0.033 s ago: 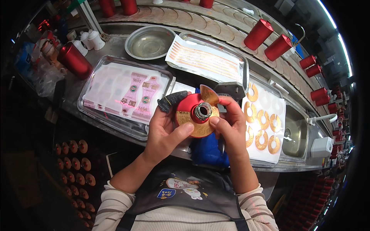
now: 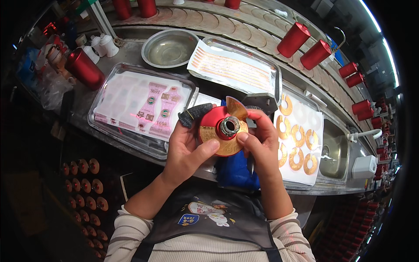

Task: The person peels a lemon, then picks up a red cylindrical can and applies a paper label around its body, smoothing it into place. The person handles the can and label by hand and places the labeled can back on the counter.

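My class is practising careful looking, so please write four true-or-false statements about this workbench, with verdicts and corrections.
1. The left hand and the right hand are both on the red bottle. True.
2. The gold label lies wholly flat on the bottle. False: one end sticks up near the right hand's fingers.
3. The pink labels are in a tray left of the hands. True.
4. The loose C-shaped gold labels are in the round metal bowl. False: they lie on a white sheet.
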`<state>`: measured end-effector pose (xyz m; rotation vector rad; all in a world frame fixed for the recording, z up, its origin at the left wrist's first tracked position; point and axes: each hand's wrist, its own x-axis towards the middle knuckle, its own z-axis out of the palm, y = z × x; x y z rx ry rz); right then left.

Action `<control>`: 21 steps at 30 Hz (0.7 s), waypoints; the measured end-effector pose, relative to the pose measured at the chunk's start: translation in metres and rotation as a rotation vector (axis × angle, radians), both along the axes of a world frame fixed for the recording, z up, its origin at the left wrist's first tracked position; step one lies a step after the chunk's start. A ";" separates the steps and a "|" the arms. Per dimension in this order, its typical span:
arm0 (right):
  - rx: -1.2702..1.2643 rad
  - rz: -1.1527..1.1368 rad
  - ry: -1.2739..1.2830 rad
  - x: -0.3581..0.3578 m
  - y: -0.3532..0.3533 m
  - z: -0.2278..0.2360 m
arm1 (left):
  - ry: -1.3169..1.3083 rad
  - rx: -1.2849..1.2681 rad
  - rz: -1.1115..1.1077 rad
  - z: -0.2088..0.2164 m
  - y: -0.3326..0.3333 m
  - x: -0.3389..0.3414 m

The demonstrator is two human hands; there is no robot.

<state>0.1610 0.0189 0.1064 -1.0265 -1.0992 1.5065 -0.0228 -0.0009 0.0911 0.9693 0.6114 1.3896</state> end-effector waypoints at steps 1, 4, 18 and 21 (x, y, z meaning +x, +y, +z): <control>-0.003 -0.007 0.002 0.000 0.000 0.000 | -0.001 -0.006 -0.004 0.000 0.000 0.000; 0.069 0.021 -0.090 0.002 -0.002 -0.002 | 0.002 0.016 -0.016 0.001 -0.001 0.002; 0.045 0.034 -0.045 -0.010 -0.001 0.004 | 0.212 0.174 0.214 0.001 -0.013 0.001; 0.147 0.002 -0.097 0.000 -0.003 -0.011 | 0.608 0.484 0.422 -0.026 -0.022 -0.003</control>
